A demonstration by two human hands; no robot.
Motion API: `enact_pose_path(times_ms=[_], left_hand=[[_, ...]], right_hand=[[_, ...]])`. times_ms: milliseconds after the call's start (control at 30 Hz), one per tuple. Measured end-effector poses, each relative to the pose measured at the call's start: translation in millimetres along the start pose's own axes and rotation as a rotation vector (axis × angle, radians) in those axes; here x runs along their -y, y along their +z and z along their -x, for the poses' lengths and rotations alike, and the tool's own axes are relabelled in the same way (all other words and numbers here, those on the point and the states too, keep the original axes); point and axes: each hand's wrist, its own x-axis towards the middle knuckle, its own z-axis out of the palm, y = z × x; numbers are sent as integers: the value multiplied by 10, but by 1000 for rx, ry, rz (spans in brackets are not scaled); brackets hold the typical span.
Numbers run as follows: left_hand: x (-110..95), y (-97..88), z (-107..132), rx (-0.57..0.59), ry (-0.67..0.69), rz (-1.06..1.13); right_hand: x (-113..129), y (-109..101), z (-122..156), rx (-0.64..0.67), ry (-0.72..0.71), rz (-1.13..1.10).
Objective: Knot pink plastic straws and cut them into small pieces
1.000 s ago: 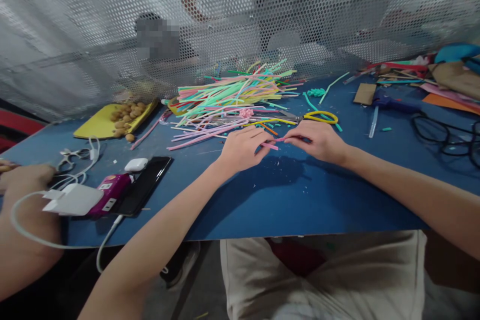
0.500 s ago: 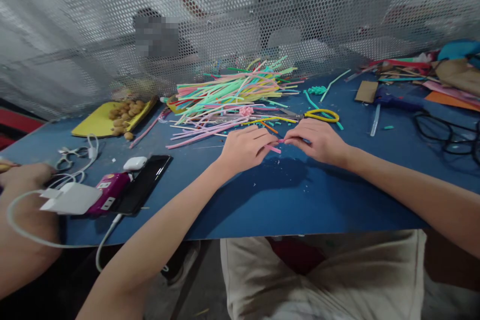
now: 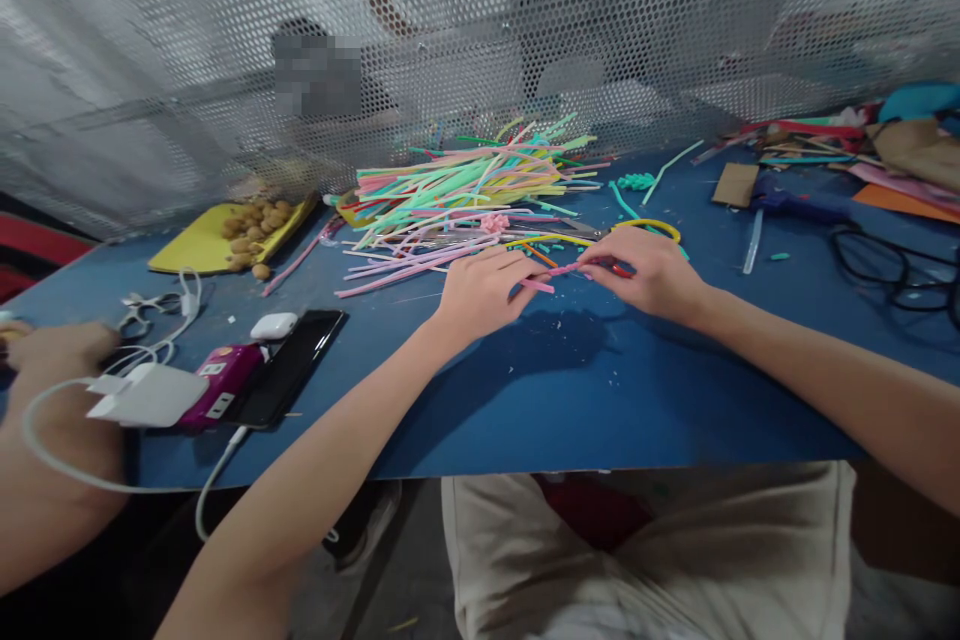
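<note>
Between my two hands runs a short length of pink pipe cleaner (image 3: 564, 270), its middle part looking twisted. My left hand (image 3: 491, 292) is closed on one end, and a straight pink tail sticks out past its fingertips. My right hand (image 3: 645, 268) pinches the other end between thumb and forefinger. A small red thing (image 3: 621, 270) shows in the gap under the right hand; I cannot tell whether it is held. Just behind that hand lie scissors (image 3: 585, 228) with a yellow handle, partly hidden by it. A pink curled clump (image 3: 493, 223) rests beyond my left hand.
Behind lies a heap of coloured pipe cleaners (image 3: 465, 180) before a perforated metal screen (image 3: 450, 40). Left are a yellow tray (image 3: 187, 240) with round brown pieces, a phone (image 3: 292, 370), a white charger (image 3: 150, 395) and another person's arm (image 3: 60, 420). Right: a blue glue gun (image 3: 802, 205), black-framed glasses (image 3: 892, 270).
My hands have drawn slightly apart, the right one moving right and up a little. More of the twisted pink length shows between them, and the red thing is plainer under my right hand.
</note>
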Motion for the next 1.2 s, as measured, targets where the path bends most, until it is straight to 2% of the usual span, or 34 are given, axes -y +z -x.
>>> enact_pose_path(times_ms=[267, 567, 700, 800, 900, 967, 1033, 1133, 1200], left_hand=[[70, -17, 2, 14, -23, 7], [17, 15, 3, 9, 23, 40], [35, -18, -14, 4, -26, 65], [80, -139, -16, -82, -94, 24], [84, -253, 2, -137, -31, -22], [33, -255, 14, -70, 93, -21], [-50, -176, 18, 85, 217, 7], [-162, 29, 16, 311, 311, 53], [-191, 137, 12, 356, 280, 61]], right_hand=[[-110, -23, 38, -34, 92, 49], [17, -43, 47, -41, 5, 13], [5, -27, 44, -44, -2, 17], [-39, -28, 42, -93, 51, 41], [-65, -44, 32, -178, 205, 40], [-66, -53, 24, -217, 305, 16], [-58, -57, 20, -252, 361, -7], [-41, -56, 27, -288, 386, -4], [-31, -58, 36, -301, 356, 19]])
